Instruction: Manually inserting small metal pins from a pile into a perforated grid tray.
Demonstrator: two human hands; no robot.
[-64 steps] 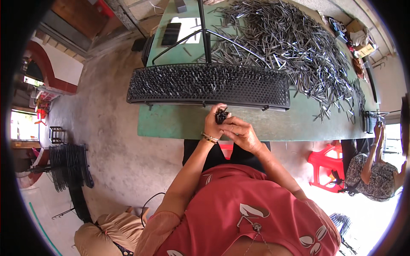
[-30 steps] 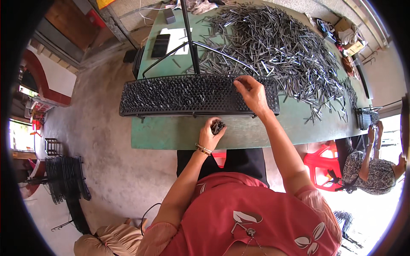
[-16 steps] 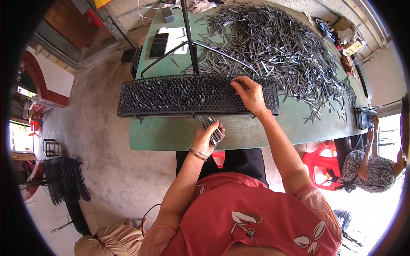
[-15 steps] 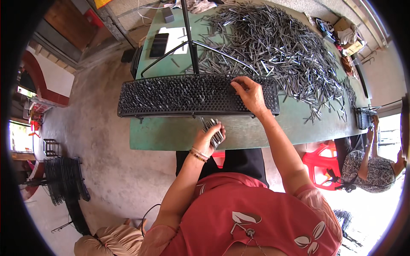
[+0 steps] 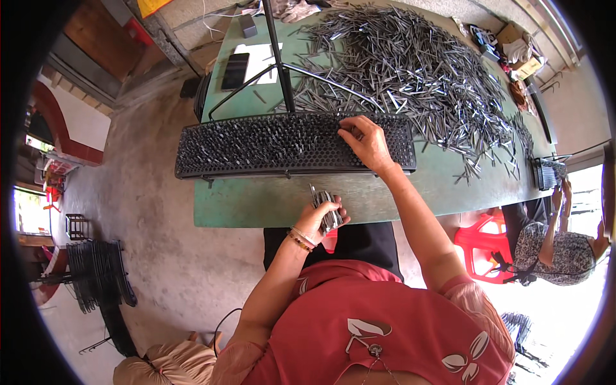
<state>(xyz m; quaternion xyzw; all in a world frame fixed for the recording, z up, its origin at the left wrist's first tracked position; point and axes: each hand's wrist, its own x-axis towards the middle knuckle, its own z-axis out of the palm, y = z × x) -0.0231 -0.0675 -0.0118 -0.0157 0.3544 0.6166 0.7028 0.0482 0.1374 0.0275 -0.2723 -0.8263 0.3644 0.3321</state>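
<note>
A long black rack [image 5: 256, 151] full of round holes stands on the near part of the green table. Thin dark metal strips fill the holes on its left and middle; the holes toward its right end show bare. My right hand [image 5: 367, 142] is at the rack's right part, thumb and fingertips pinched together over the holes; what they hold is too small to make out. Below the rack, at the table's near edge, my left hand [image 5: 323, 219] is closed around a bundle of the metal strips [image 5: 329, 215].
A big heap of loose metal strips [image 5: 417, 83] covers the table's [image 5: 256, 205] far right. A black frame rod [image 5: 273, 45] rises behind the rack. A phone [image 5: 235, 70] lies on white paper at the back left. Another person [image 5: 558, 253] works at right by red stools [image 5: 481, 247].
My left hand with its bundle has moved slightly right and down, away from the rack. My right hand has shifted a little left along the rack.
</note>
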